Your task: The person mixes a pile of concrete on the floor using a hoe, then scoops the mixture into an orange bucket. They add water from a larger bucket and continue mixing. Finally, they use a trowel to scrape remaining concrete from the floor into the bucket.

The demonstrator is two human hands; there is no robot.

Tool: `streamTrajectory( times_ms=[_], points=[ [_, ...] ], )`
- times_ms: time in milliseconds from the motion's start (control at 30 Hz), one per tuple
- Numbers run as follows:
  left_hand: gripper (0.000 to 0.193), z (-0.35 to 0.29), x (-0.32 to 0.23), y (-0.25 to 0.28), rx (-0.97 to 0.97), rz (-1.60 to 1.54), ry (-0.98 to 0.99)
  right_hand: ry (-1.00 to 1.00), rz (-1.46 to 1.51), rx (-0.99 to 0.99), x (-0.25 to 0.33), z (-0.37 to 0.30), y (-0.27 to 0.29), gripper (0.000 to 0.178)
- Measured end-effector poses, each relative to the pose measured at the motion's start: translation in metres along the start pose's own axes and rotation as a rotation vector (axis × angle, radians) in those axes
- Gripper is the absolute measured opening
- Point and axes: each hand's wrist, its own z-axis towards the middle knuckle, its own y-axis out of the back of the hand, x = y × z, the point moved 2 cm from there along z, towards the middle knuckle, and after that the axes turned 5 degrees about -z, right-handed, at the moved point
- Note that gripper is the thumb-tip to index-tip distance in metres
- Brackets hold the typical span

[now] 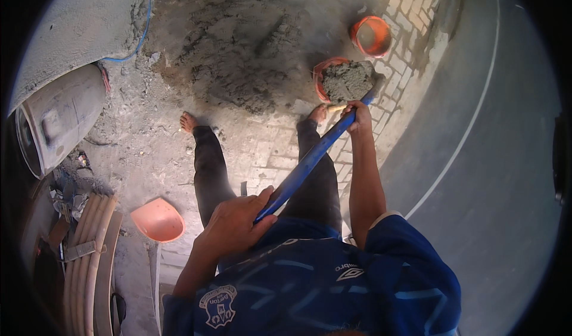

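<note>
A long blue handle point(304, 170) of a shovel or hoe runs slantwise in front of me. My left hand point(238, 217) is closed around its near end, by my waist. Farther along, my right hand point(357, 115) grips the same handle with its fingers wrapped round. Its far end meets a heap of wet grey mortar point(348, 81) at an orange bucket point(320, 77); the blade is mostly hidden there, so I cannot tell how much mortar lies on it. A large pile of mortar point(238, 53) spreads on the ground left of this bucket.
A second orange bucket point(373, 36), grey inside, stands beyond the first. At left lie a pale barrel point(62, 118), an orange scoop-shaped container point(158, 220) and curved boards point(89, 264). A blue hose point(145, 35) runs along the wall. Paving borders the road point(476, 175) at right.
</note>
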Motion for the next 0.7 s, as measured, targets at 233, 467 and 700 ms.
streamTrajectory(
  times_ms=[233, 467, 700],
  points=[
    [0.044, 0.032, 0.189, -0.067, -0.098, 0.307, 0.128, 0.097, 0.076, 0.020, -0.065, 0.039, -0.001, 0.010],
    [0.063, 0.043, 0.226, -0.088, 0.065, 0.408, 0.245, 0.227, 0.052, -0.124, -0.061, -0.022, -0.018, 0.008],
    [0.068, 0.021, 0.161, -0.067, 0.057, -0.195, 0.279, 0.380, -0.055, 0.005, -0.005, -0.103, -0.103, 0.008]
  ],
)
